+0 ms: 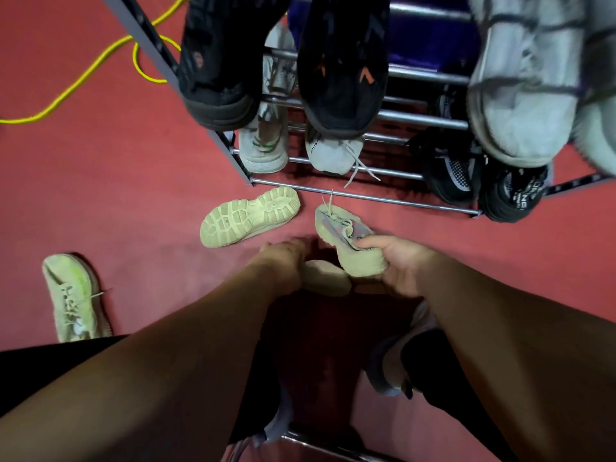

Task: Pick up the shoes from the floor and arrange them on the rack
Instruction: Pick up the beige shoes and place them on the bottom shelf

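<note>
Head view: beige shoe has its long axis toward the rack, toe forward. My right hand grip is clamped on its heel. Left hand is beside the second shoe; can't tell its grip.

The right hand grips a beige knit lace-up sneaker by its heel, toe pointing at the chrome-barred metal shoe rack. The left hand reaches to a second beige shoe just beside it; blur hides the grip. On the red floor, a pale chunky-soled sneaker lies sole up near the rack's front bar. A yellow-green knit sneaker sits well apart at the left. A yellow cord loops behind.
</note>
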Motion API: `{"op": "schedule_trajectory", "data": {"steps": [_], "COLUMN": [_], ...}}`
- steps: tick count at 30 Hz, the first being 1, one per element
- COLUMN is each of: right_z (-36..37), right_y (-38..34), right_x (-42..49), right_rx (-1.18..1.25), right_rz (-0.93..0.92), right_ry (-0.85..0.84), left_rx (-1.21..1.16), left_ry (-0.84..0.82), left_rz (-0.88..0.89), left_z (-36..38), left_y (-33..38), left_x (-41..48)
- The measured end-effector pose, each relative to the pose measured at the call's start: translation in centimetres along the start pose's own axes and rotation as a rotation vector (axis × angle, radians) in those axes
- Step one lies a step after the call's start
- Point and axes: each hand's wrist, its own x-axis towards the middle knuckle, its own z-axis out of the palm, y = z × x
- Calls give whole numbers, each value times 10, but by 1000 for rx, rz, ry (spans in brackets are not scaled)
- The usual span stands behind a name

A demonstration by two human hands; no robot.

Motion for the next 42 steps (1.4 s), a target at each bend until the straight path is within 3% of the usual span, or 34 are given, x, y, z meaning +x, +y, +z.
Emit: {"op": "schedule_trajectory", "data": {"steps": [6,12,14,19,24,28,32,34,38,42], "right_z": [-15,-6,-5,-17,-26,-38,-43,-26,18,36], "right_y": [10,14,15,26,36,37,35,30,28,39], "right_x": [-17,-13,-8,8,19,34,43,41,34,40], "right_rx": [98,188,168,55,2,-47,-513,-487,-337,-280], "right_rz": [28,101,119,145,171,100,-77,-226,18,135], "right_ry": [-79,-94,-51,59,98,335,862,741,194,122], "left_rx": [-608,-1048,-1113,-1042,-1326,-1512,-1520,-1593,-1865,-2007], "left_ry": [172,112,99,24,-7,9,16,25,299,454], "left_rz": [120,-186,-308,-378,-468,-498,-606,-622,-726,-749], "left_z": [5,-1,7,14,4,-8,-3,-3,-12,-18], "left_y": [5,6,4,11,18,11,14,10,-51,-94], "left_x": [-10,-18,-16,0,12,24,22,23,47,53]}}
